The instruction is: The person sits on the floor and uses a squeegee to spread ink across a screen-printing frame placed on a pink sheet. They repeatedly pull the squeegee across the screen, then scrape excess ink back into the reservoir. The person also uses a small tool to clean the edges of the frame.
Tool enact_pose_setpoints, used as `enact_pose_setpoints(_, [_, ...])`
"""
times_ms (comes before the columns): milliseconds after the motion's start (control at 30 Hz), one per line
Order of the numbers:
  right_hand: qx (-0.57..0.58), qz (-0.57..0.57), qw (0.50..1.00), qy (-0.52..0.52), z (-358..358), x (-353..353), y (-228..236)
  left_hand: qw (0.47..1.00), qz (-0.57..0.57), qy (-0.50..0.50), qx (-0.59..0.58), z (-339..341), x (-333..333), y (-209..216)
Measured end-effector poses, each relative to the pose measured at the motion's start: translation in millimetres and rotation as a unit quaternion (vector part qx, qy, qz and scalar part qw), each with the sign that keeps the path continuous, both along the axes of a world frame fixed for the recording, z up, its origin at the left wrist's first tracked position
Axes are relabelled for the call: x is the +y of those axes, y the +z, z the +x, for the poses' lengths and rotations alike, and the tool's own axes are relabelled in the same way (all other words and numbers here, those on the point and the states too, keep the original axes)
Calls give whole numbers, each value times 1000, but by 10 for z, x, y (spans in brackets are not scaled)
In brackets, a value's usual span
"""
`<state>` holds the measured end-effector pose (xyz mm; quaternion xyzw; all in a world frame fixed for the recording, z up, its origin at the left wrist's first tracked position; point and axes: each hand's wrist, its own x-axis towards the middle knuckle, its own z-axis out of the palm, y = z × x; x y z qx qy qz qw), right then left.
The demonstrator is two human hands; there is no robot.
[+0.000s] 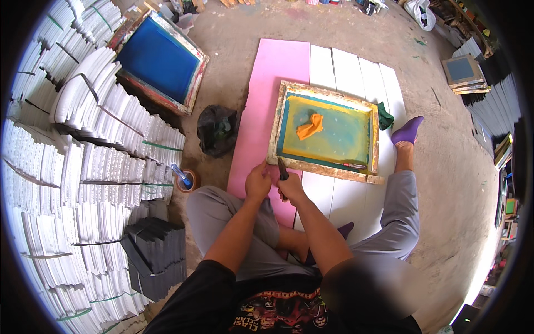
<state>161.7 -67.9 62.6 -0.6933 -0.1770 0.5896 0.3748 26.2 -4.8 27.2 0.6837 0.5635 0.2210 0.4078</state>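
Observation:
A screen-printing frame (328,168) with worn wooden sides and a blue-green and yellow mesh lies in front of me. My right hand (291,188) is closed round a dark, narrow hand tool (282,168), whose exact kind I cannot make out. The tool's upper end is by the frame's near left corner. Close on its left, my left hand (258,182) has its fingers bent together at that same corner; whether they pinch anything is hidden. A crumpled orange cloth (309,127) rests on the mesh. Along the frame's near inner edge lies a thin pen-like item (354,166).
Pink (261,106) and white boards (322,64) lie under the frame. A green cloth (384,116) touches its right side. Left of the boards are a black plastic bag (217,131), a small pot (186,181), a blue screen frame (158,55) and tall strapped white stacks (111,178).

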Motion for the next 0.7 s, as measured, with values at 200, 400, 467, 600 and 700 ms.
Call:
enact_pose_setpoints(200, [130, 26, 991, -18, 60, -38, -57, 999, 11, -5, -30, -75, 38, -145])
enact_pose_setpoints(400, [120, 29, 992, -14, 75, -62, -139, 999, -29, -2, -19, -37, 16, -45])
enact_pose_setpoints(467, [46, 22, 999, 6, 34, -41, -118, 1000, -19, 1, -23, -43, 20, -72])
enact_pose_setpoints(600, [-33, 15, 999, -13, -101, -18, 4, 999, 28, 4, -23, -57, 19, -171])
enact_pose_setpoints(700, [-119, 4, 993, 5, -87, -19, 60, 1000, 15, 7, -23, -10, -4, -124])
